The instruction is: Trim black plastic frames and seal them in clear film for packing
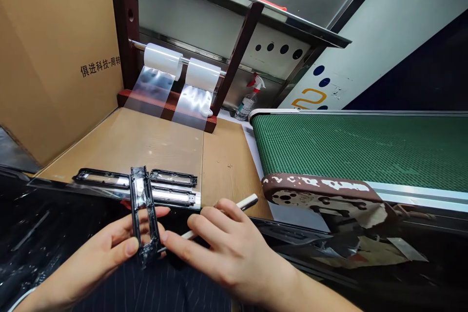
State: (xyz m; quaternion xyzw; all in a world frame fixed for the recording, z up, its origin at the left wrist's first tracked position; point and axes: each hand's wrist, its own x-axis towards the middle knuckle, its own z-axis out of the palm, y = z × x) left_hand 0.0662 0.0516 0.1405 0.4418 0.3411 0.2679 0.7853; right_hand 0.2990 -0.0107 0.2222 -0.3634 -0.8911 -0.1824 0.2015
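My left hand (117,241) is closed round a long black plastic frame (143,204) with a clear strip inside it, held upright over the table's front edge. In my right hand (226,243) is a white pen-like tool (249,202), its thin tip by the lower end of the frame. The index finger of that hand reaches to the frame's right side. Behind the held piece, several similar black frames (174,178) lie flat on the cardboard; one of them (102,178) is to the left.
Two rolls of clear film (203,75) hang on a rod at the back, with strips drawn down over a red-brown bar (124,99). A spray bottle (246,103) stands beside a green conveyor belt (351,146) on the right. A tall cardboard panel (54,58) rises at the left.
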